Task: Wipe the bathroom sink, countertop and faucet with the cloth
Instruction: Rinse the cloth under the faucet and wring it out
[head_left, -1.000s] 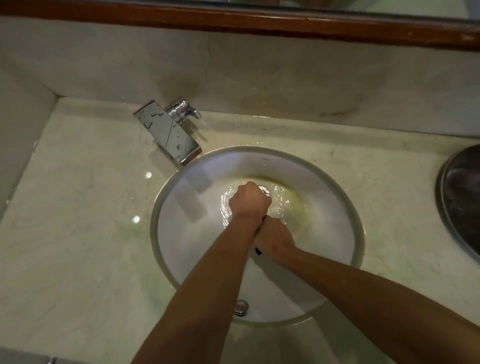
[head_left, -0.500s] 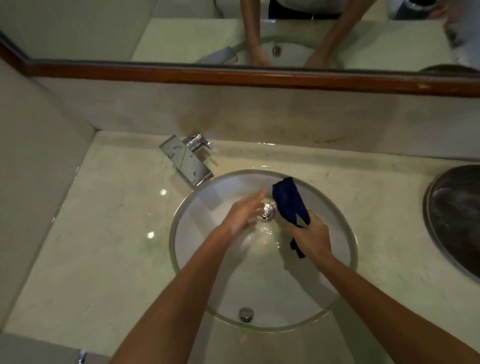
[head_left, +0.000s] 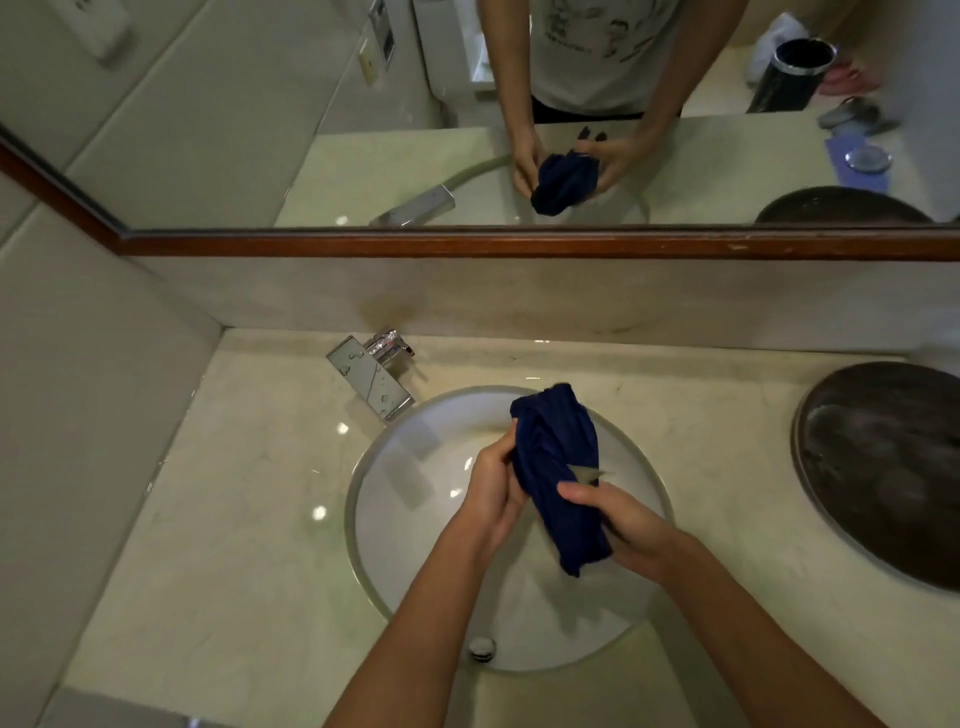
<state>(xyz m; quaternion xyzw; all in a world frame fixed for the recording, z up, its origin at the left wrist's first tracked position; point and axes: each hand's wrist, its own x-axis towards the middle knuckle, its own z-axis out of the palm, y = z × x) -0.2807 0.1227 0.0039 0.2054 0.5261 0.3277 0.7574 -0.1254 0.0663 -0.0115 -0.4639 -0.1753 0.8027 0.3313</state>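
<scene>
Hands, left hand (head_left: 491, 491) and right hand (head_left: 621, 525), grip bunched navy cloth (head_left: 558, 467) above round sink (head_left: 410, 561).

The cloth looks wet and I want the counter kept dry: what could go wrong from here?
The cloth, gripped by the left hand and right hand, hangs over the sink; carried sideways it may drip on the countertop. The faucet stands close by, so a sweeping wipe could knock its handle.

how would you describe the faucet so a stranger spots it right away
Start at the round white sink set in the pale countertop. The faucet stands at its back left rim, below the mirror's wooden frame. It is the only shiny chrome piece there, a flat rectangular spout angled toward the basin.
</scene>
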